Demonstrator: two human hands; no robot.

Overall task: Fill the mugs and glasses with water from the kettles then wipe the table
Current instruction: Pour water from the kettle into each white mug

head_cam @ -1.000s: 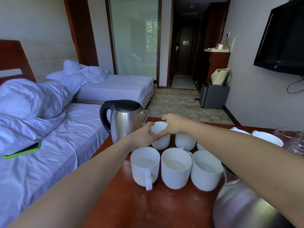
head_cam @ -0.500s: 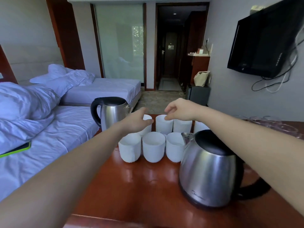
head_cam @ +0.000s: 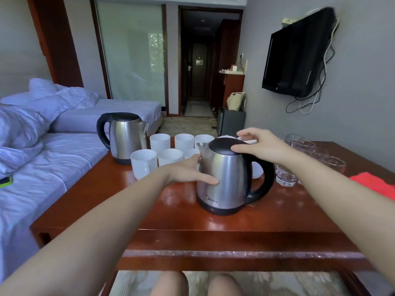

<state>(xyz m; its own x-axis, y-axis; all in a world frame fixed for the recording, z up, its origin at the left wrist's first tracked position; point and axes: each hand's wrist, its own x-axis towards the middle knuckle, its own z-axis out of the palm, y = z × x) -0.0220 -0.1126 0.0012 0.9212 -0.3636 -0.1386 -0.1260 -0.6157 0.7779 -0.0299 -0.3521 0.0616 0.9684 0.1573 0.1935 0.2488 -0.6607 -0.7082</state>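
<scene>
A bed (head_cam: 42, 167) runs close along the table (head_cam: 171, 221)'s left edge. The far kettle (head_cam: 125, 137) stands at that edge, in the far left corner, handle toward the bed. Just right of it the white mugs (head_cam: 143, 165) stand upright in two tight rows, reaching to the near kettle (head_cam: 226, 180). Bare wood lies open between this kettle and the table's near edge.

The left hand (head_cam: 188, 174) lies against the near kettle's left side below the spout, digits straight on the steel, gripping nothing. The right hand (head_cam: 260, 144) hovers over the black lid (head_cam: 222, 146), fingers loosely spread and holding nothing; its thumb seems to touch the lid's rim.

The glasses (head_cam: 299, 159) crowd just beside the kettle's handle (head_cam: 265, 178). A red cloth (head_cam: 374, 184) lies at the right edge.
</scene>
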